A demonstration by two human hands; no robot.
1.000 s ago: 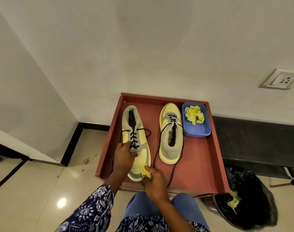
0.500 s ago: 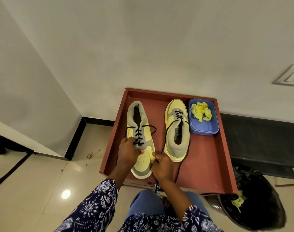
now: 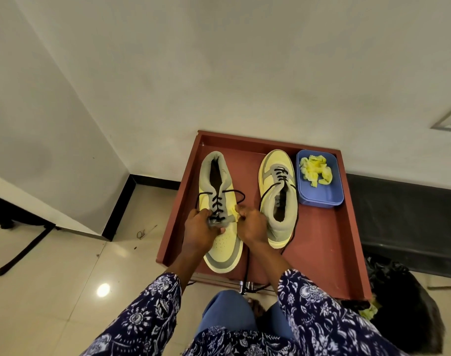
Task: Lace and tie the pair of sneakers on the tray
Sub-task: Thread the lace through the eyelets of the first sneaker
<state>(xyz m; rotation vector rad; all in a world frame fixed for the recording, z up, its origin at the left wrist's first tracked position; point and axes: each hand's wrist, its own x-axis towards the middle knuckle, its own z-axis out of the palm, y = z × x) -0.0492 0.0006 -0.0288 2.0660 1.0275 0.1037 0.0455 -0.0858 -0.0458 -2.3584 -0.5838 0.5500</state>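
Left hand and right hand (fingers curled) pinch the near sneaker at its laces.

A blue tub of crumpled yellow paper sits in the tray's far right corner (black bag beside near right corner).

Wall socket cut off at right edge

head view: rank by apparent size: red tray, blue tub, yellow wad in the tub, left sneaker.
1. Red-brown wooden tray
2. Yellow-and-grey left sneaker
3. Blue plastic tub
4. Crumpled yellow paper wad

Hands cover part of the sneaker, but the order holds.
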